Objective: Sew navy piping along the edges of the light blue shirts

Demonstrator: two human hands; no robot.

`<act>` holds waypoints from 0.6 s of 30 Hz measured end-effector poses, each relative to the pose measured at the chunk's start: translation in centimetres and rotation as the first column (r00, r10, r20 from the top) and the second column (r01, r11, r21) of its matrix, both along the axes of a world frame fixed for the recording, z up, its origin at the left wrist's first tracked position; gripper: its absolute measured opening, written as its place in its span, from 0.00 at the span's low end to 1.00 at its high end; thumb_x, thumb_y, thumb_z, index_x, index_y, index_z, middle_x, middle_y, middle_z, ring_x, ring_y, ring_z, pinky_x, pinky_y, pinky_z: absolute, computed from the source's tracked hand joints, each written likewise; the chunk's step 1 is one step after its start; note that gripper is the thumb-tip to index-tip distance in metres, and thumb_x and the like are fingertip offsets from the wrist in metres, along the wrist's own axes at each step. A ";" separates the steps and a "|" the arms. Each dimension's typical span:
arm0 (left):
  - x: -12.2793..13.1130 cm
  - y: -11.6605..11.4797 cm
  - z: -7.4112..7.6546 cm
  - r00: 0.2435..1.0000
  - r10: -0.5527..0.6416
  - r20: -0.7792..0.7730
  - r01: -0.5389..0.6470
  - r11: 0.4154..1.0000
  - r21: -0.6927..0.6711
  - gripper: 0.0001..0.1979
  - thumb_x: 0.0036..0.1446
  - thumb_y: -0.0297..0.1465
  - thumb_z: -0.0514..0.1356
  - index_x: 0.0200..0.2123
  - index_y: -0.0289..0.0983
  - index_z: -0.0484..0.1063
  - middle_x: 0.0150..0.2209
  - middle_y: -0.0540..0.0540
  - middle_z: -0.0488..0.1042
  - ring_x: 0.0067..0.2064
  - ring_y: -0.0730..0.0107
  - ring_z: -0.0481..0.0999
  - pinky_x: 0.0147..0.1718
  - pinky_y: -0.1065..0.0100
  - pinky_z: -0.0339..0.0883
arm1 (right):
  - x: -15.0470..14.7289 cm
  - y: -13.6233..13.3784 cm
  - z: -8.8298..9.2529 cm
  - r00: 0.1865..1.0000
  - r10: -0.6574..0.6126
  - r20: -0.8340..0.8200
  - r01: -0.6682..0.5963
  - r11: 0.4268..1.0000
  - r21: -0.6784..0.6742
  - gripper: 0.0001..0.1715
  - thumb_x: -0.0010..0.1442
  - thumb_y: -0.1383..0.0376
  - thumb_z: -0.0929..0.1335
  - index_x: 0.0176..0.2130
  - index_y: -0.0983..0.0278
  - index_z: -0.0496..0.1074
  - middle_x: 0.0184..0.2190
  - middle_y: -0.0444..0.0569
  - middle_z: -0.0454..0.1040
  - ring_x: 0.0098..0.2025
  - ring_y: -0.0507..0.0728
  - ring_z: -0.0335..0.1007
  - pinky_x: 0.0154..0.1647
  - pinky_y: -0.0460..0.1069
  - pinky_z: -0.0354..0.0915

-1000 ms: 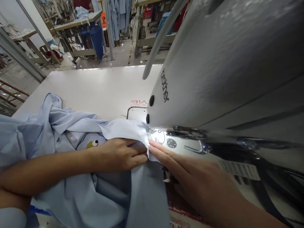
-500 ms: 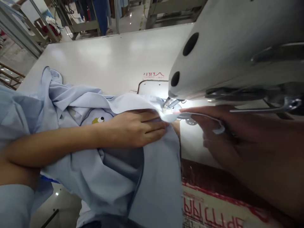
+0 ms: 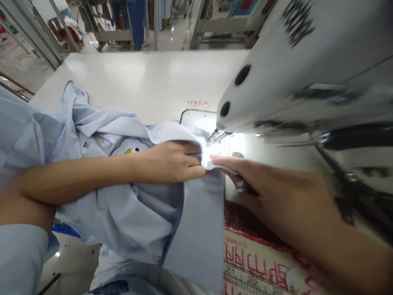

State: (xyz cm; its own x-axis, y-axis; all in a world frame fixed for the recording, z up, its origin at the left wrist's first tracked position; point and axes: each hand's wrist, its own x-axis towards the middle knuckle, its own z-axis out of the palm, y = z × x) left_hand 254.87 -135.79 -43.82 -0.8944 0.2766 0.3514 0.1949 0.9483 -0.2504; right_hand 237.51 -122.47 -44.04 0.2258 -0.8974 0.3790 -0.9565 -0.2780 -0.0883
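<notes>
A light blue garment (image 3: 153, 213) with a dark blue piped seam lies bunched across the table, its edge at the sewing machine's presser foot (image 3: 216, 137). My left hand (image 3: 172, 162) is closed on the fabric just left of the foot, fingertips partly tucked under a fold. Just to the right, my right hand (image 3: 270, 184) pinches the garment's edge between thumb and fingers. Under those fingers a dark metallic object (image 3: 241, 182) shows in part; its kind is unclear. A duck-like print with an eye (image 3: 135, 150) peeks out above my left wrist.
The sewing machine head (image 3: 276, 73) overhangs the right side, lit beneath. A white tabletop (image 3: 138, 82) stretches behind the garment. At the front edge is a ruler strip (image 3: 248, 282) with red lettering. Other workstations and hanging clothes (image 3: 135, 20) stand beyond.
My right hand has come left and lower, out from under the machine head, with its fingertips closer to my left hand. The garment's edge has shifted slightly left. The camera view has tilted a little.
</notes>
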 end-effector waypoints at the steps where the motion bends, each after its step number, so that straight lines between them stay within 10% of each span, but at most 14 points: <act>1: 0.0 0.1 0.1 1.000 -0.004 -0.007 0.004 1.000 0.017 0.11 0.60 0.22 0.51 0.29 0.35 0.69 0.24 0.49 0.72 0.30 0.70 0.72 0.28 0.71 0.64 | 0.1 0.1 -0.1 0.999 0.038 -0.019 -0.039 0.998 -0.043 0.21 0.52 0.74 0.57 0.44 0.64 0.69 0.38 0.49 0.77 0.30 0.55 0.75 0.24 0.48 0.70; 18: 0.1 -1.0 0.7 0.997 -0.024 0.079 0.014 0.992 0.123 0.08 0.60 0.22 0.50 0.34 0.32 0.68 0.32 0.45 0.74 0.35 0.70 0.71 0.36 0.72 0.67 | 0.6 -0.3 -0.3 0.988 0.016 -0.154 -0.040 0.987 -0.154 0.27 0.53 0.79 0.54 0.41 0.65 0.73 0.42 0.52 0.75 0.27 0.55 0.75 0.25 0.49 0.72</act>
